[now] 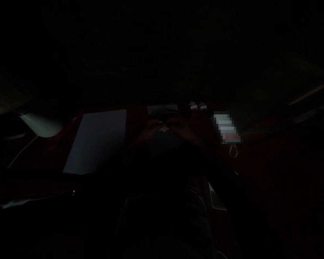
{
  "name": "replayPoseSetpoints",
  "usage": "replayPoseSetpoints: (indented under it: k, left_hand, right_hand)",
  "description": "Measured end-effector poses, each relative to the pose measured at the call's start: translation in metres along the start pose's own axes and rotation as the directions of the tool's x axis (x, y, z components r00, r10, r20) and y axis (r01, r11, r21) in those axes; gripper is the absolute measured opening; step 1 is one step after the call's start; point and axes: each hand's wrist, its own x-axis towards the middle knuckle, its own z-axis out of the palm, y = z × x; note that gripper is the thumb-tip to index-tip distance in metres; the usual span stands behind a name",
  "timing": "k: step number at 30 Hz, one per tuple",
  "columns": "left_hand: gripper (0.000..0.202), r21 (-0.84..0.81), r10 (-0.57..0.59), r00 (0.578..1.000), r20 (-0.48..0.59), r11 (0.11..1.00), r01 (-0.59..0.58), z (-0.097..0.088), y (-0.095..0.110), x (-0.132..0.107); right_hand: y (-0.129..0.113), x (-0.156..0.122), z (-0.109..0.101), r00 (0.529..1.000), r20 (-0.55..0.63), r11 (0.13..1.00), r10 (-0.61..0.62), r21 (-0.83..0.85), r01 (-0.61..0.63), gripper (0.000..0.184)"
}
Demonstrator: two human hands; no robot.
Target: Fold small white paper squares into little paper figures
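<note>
The view is very dark. Near the middle, my left hand (149, 130) and my right hand (181, 128) come together around a small piece of folded white paper (165, 129). Its pointed lower part shows between my fingertips. Both hands look closed on it, though the separate fingers are hard to make out. Just beyond them lies a pale flat sheet (162, 108). Two small folded white paper pieces (193, 105) stand side by side behind my right hand.
A large white sheet (98, 140) lies on the dark reddish surface at left. Beside it are a pale rounded object (43, 125) and a thin cable (19, 154). On the right lies a bright, pixelated rectangular object (226, 126) with a white loop (233, 151) at its near end.
</note>
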Motion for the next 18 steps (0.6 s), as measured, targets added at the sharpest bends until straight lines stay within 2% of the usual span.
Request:
replayPoseSetpoints:
  k: [4, 7, 13, 18]
  left_hand:
    - [0.02, -0.028, -0.087, 0.996, 0.008, 0.996, 0.087, -0.0023, 0.0012, -0.0019]
    - [0.023, -0.042, -0.107, 0.994, 0.018, 0.993, 0.108, -0.002, 0.0018, -0.0031]
    - [0.037, -0.03, -0.057, 0.996, -0.069, 0.998, 0.055, 0.0015, 0.0049, -0.0049]
    - [0.033, -0.068, -0.022, 0.998, -0.059, 0.998, 0.018, 0.0011, 0.0057, -0.0053]
  right_hand:
    - [-0.0013, -0.0015, -0.0004, 0.999, 0.013, 0.999, -0.039, 0.019, 0.039, 0.021]
    - [-0.0004, -0.0012, 0.0002, 0.999, 0.013, 0.999, -0.043, 0.006, 0.043, 0.024]
    - [0.001, 0.0018, 0.0047, 0.993, -0.112, 0.998, 0.025, 0.052, -0.02, 0.033]
    - [0.0016, 0.0027, 0.0041, 0.977, -0.189, 0.988, 0.101, 0.136, -0.076, 0.036]
